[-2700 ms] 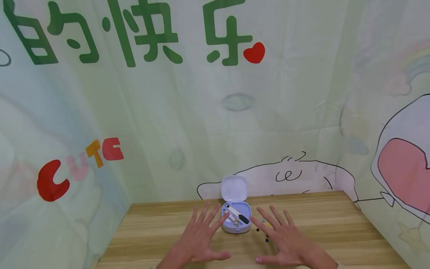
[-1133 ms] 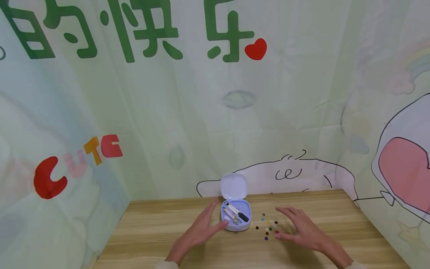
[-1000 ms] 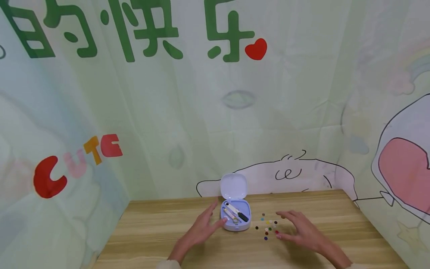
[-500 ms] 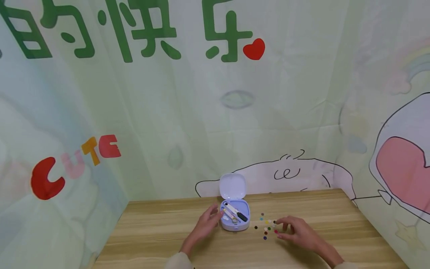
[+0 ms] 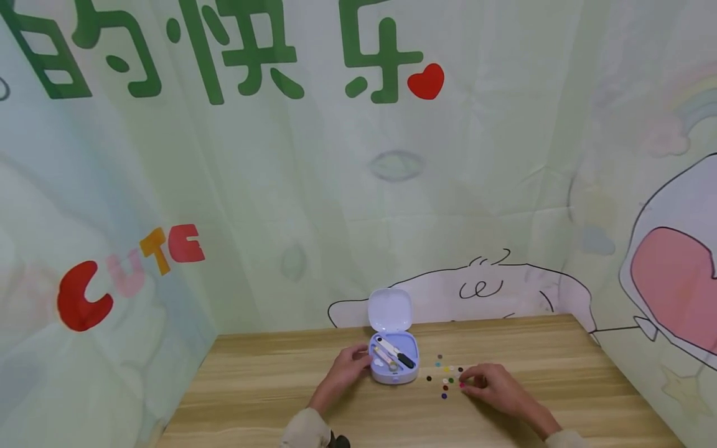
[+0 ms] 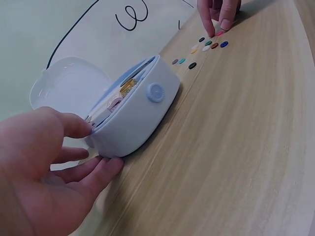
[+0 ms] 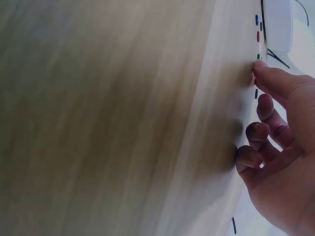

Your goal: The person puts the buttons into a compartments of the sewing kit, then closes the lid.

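A small pale lavender hinged box [image 5: 394, 378] stands on the wooden table with its lid [image 5: 390, 310] up. In its tray lie a white tool with a black handle [image 5: 404, 360] and other small items. My left hand [image 5: 346, 371] holds the box's left end; in the left wrist view one fingertip is at the rim and others are low on the wall. Right of the box my right hand [image 5: 495, 387] has thumb and index finger together at a pink button [image 6: 220, 33], its other fingers bent. The fingertips partly hide that button.
Several small coloured buttons lie scattered between box and right hand, among them a blue button [image 5: 444, 396], a black button [image 5: 429, 378] and a turquoise button [image 5: 438, 364]. Behind the table [image 5: 269, 398] hangs a printed cloth backdrop [image 5: 313, 186].
Both hands were spread over the table at first. The left hand has come against the box's left end, and the right hand has lowered, thumb and index finger closing at the pink button.
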Available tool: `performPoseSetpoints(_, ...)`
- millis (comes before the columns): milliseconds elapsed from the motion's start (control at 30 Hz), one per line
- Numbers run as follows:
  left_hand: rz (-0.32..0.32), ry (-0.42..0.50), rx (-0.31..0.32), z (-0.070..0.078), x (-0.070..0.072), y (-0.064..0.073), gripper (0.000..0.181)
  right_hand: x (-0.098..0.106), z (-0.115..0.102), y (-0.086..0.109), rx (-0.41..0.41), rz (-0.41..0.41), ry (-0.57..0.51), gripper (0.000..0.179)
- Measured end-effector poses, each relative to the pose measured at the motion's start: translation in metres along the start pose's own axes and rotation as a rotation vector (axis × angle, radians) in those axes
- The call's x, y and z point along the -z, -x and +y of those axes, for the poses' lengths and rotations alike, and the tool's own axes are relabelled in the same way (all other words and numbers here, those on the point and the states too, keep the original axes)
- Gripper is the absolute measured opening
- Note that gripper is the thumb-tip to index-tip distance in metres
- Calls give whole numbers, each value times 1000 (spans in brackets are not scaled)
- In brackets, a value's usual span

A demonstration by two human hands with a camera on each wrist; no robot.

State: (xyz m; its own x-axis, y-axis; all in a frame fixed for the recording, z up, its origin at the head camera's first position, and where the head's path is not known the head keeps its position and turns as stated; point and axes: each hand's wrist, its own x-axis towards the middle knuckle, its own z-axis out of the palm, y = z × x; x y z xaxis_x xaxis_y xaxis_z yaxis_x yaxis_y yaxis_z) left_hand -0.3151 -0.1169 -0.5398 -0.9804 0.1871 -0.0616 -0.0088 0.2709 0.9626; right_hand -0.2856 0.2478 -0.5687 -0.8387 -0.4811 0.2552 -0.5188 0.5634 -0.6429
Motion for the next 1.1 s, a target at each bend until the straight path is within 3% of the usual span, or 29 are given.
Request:
performPoseSetpoints(400, -105, 111, 43, 0, 12, -5, 45, -5, 2, -7, -34, 12, 8, 5)
performPoseSetpoints(633, -119, 200, 98, 1, 16, -7, 41, -6, -1, -8, -14, 13, 7, 7)
performPoseSetpoints(833, -134, 241, 102, 1, 15, -8, 38, -1, -4, -8, -35, 2, 8, 9)
performPoseSetpoints(1100, -110, 222, 125, 2, 15, -8, 39, 7, -7, -11, -29, -27, -19, 8)
